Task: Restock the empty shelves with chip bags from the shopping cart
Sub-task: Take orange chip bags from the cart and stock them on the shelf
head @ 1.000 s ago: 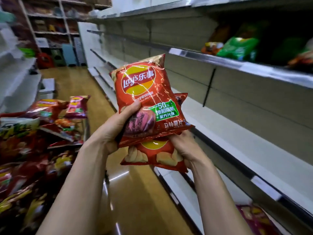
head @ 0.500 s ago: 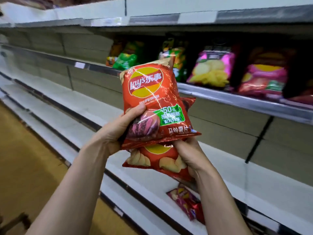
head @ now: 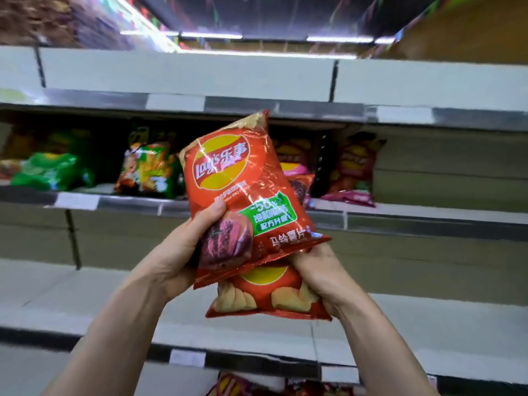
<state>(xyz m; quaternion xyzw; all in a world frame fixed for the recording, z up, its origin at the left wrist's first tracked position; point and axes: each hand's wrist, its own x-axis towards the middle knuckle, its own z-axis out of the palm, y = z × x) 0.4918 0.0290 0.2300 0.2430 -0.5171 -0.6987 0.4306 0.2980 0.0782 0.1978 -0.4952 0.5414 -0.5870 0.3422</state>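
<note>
Two red chip bags are held up in front of the shelving. My left hand (head: 183,252) grips the front red bag (head: 240,190) at its lower left, thumb on its face. Behind and below it, my right hand (head: 320,275) grips the second red bag (head: 268,295), whose top is hidden by the first. Both bags hang at the height of the middle shelf (head: 428,221), which holds several chip bags. The shelf below (head: 85,295) is bare. The shopping cart is out of view.
On the middle shelf lie a green bag (head: 48,172), an orange-green bag (head: 148,170) and a dark red bag (head: 357,170). A top shelf (head: 200,78) runs above. More red bags (head: 237,385) show on the lowest shelf at the bottom edge.
My view has swung right from the aisle and cart to face the shelves squarely. Both hands keep the same hold on the two bags, now raised before the stocked middle shelf.
</note>
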